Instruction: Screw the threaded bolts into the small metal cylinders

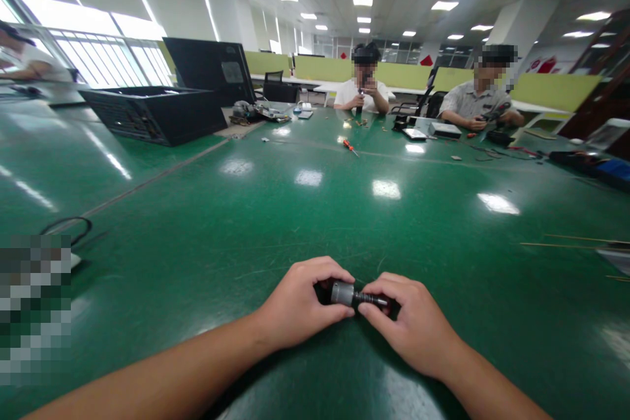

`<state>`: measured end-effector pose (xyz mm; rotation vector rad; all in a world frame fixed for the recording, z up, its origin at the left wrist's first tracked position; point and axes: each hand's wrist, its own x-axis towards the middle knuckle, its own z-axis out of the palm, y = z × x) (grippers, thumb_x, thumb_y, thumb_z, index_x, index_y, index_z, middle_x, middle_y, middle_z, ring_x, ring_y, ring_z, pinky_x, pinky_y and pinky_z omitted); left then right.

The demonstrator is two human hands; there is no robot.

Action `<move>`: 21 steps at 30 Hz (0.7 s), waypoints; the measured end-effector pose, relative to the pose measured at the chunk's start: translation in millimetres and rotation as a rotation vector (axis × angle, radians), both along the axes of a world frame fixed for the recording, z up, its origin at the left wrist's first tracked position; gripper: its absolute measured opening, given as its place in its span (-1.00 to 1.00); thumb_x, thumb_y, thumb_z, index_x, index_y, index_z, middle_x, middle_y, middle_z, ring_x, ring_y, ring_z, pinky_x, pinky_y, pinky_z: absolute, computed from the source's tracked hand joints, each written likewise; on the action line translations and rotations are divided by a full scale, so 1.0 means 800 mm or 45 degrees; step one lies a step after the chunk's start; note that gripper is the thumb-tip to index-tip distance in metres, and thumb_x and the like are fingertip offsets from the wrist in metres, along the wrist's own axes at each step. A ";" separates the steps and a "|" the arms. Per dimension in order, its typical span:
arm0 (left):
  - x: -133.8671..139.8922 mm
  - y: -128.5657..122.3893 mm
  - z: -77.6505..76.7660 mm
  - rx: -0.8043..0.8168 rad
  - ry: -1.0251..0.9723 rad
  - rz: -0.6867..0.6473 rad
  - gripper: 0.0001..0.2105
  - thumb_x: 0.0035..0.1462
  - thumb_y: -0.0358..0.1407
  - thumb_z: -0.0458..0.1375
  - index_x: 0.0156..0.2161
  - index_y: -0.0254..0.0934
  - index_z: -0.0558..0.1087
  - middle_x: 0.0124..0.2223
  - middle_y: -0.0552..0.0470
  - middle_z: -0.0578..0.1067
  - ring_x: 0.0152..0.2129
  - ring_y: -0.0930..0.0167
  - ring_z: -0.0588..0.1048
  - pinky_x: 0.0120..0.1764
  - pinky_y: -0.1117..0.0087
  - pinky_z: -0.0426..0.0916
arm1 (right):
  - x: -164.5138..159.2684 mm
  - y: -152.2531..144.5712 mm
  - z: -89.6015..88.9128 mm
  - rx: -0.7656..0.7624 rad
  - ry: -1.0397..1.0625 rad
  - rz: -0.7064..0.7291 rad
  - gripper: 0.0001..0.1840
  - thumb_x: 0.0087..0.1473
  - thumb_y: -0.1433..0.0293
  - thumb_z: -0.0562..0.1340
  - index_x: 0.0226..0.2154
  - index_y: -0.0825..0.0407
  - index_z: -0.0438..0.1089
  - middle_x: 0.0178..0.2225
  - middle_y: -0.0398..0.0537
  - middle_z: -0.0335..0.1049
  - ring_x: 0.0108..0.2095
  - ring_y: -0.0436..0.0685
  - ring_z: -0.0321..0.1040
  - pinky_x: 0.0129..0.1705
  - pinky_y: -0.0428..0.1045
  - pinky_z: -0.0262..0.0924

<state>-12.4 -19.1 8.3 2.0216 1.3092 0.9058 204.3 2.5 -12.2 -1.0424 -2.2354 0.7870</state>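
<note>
Low over the near side of the green table, my left hand (308, 295) is closed around a short grey metal cylinder (342, 293), thumb below and fingers above. From its right end runs a thin dark ridged shaft (370, 298), pinched between the thumb and fingers of my right hand (411, 321). Cylinder and shaft lie in one line, roughly level; whether they are a single piece I cannot tell. Fingers hide the far ends of both.
A green table (275, 210) spans the view. An orange-handled screwdriver (350, 147) lies farther back. A black computer case (152, 115) stands back left. Two people (361, 88) sit across, parts before them. Thin rods (571, 246) lie at right, a black cable loop (69, 226) at left.
</note>
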 end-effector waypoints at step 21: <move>0.000 0.001 0.004 -0.045 -0.036 0.051 -0.76 -0.11 -0.40 0.38 -0.25 -0.23 0.57 -0.29 0.06 0.57 -0.33 0.38 0.50 -0.24 0.39 0.33 | -0.001 -0.001 0.004 -0.056 0.113 -0.039 -0.94 0.10 0.37 0.29 -0.34 0.00 0.51 -0.45 -0.12 0.40 -0.44 0.06 0.33 -0.38 -0.05 0.15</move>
